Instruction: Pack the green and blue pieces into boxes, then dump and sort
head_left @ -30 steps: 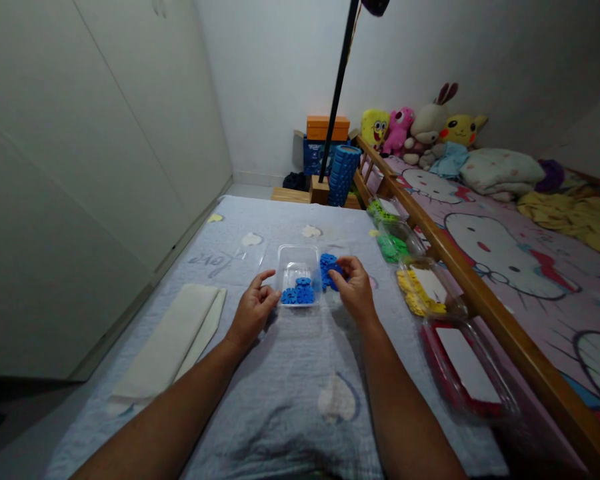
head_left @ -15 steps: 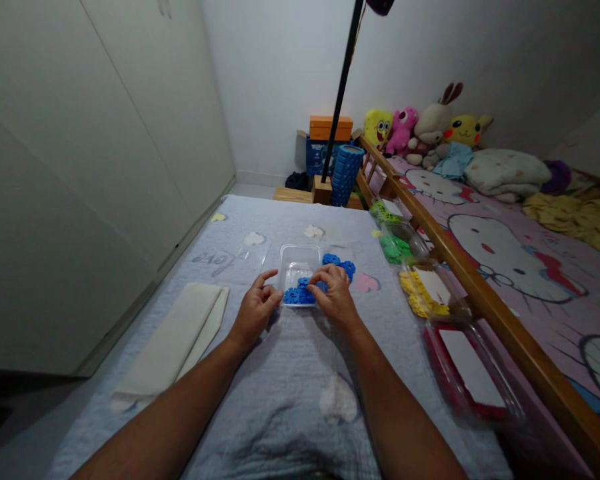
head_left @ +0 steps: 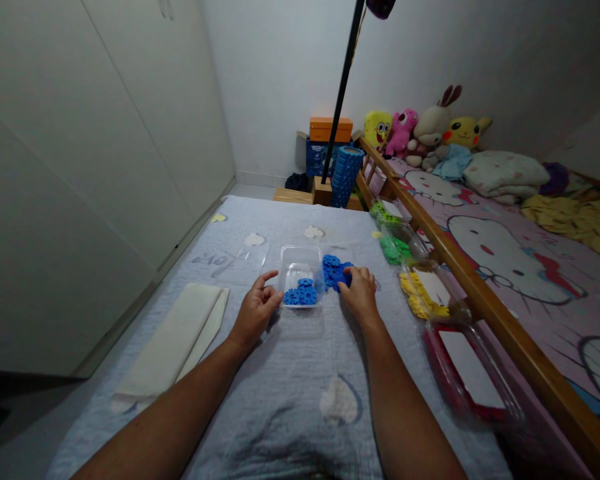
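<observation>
1. Blue flower-shaped pieces lie gathered at the near end of a clear tub, which sits mid-way across a cloth-covered worktop.
2. Just right of the tub, we see a loose pile of matching blue pieces, overlapping one another.
3. The right hand is at the pile's right side, its grip narrow, thumb and fingers bent inward; we cannot tell whether a piece is pinched there.
4. The left hand rests beside the tub's near left corner, its grip wide, thumb tip at the wall.
5. Farther left, we find a folded cream sheet lying flat.
6. Along the right edge stand 4 clear boxes, their contents red, yellow, green and lime from near to far.
7. Beyond them, we see a wooden rail bordering a bed with plush toys.
</observation>
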`<state>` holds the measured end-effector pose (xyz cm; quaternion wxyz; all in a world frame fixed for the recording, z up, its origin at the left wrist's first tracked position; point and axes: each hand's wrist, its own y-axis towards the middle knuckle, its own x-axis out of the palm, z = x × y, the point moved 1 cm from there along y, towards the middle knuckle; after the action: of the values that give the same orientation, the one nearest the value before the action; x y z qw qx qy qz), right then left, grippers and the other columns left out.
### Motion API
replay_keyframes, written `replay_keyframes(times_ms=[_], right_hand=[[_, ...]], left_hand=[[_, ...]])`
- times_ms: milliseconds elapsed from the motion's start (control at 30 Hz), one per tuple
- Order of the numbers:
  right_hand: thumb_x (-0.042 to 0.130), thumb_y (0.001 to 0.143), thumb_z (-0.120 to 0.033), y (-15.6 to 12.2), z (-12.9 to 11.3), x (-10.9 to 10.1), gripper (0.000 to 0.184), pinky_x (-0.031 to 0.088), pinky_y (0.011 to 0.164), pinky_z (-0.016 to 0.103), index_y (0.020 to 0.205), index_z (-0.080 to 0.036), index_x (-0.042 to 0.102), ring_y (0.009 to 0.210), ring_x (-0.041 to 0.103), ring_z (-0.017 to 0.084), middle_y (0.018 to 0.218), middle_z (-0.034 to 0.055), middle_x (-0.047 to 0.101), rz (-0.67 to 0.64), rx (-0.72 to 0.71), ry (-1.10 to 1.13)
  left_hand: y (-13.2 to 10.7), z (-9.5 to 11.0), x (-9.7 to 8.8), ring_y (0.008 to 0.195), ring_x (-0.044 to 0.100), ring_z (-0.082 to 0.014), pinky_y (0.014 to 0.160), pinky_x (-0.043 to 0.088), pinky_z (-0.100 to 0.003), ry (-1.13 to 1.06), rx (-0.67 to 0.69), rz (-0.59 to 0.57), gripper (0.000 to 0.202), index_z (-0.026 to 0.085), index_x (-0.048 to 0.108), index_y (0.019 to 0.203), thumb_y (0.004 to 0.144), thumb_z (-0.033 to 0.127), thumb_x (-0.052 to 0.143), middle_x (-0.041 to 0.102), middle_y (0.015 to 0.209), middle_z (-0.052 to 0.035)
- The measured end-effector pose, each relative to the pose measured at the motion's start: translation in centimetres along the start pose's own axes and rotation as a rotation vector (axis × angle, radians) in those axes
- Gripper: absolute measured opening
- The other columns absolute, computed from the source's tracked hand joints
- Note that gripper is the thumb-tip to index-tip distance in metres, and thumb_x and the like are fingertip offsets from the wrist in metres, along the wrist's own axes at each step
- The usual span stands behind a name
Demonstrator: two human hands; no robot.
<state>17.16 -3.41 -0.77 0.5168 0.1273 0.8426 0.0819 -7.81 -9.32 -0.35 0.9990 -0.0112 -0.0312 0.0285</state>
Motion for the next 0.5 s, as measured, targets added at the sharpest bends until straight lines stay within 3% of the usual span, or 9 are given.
replay_keyframes(times_ms=[367, 500], right_hand=[[0.066, 0.081, -0.024, 0.10, 0.63, -0.06, 0.012, 0.039, 0.086, 0.035, 0.092, -0.021, 0.063, 0.096, 0.054, 0.026, 0.099, 0.0087, 0.063, -0.067, -0.062, -0.094], [0.068, 0.079, -0.028, -0.03, 0.54, -0.02, 0.017, 0.040, 0.085, 0.034, 0.093, -0.020, 0.061, 0.093, 0.056, 0.025, 0.096, 0.0084, 0.063, -0.086, -0.092, -0.077]], left_hand=[[-0.06, 0.07, 0.01, 0.052, 0.035, -0.0082, 0.050, 0.028, -0.019, 0.005, 0.001, 0.005, 0.058, 0.018, 0.051, 0.133, 0.081, 0.040, 0.067, 0.038, 0.061, 0.0101], [-0.09, 0.02, -0.01, 0.051, 0.035, -0.0082, 0.050, 0.028, -0.019, 0.012, 0.000, 0.003, 0.058, 0.018, 0.051, 0.133, 0.082, 0.041, 0.067, 0.038, 0.061, 0.0101]])
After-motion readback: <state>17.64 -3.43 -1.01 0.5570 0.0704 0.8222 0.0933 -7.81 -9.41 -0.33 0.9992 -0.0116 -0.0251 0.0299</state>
